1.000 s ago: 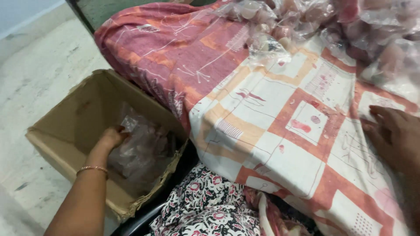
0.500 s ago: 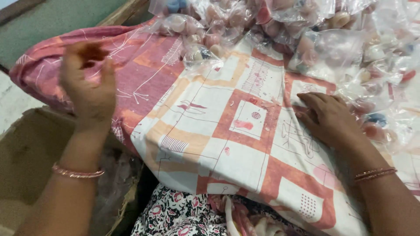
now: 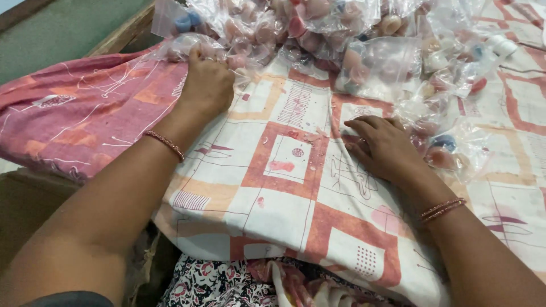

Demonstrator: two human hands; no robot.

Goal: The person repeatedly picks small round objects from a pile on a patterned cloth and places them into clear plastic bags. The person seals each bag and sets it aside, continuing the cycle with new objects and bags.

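We see a heap of clear plastic bags [image 3: 341, 34] on the patterned bedsheet [image 3: 284, 187], each holding small pink, cream and blue rounded pieces. Our left hand [image 3: 207, 85] pinches the near-left edge of one clear bag [image 3: 182, 48] at the heap's rim, fingers closed on the film. Our right hand [image 3: 384, 148] lies flat and open on the sheet, just beside loose bags [image 3: 449, 148]; it grips nothing.

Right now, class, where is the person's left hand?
In the head view, the left hand is upper left, gripping a clear bag at the pile's edge, on the patterned cloth.
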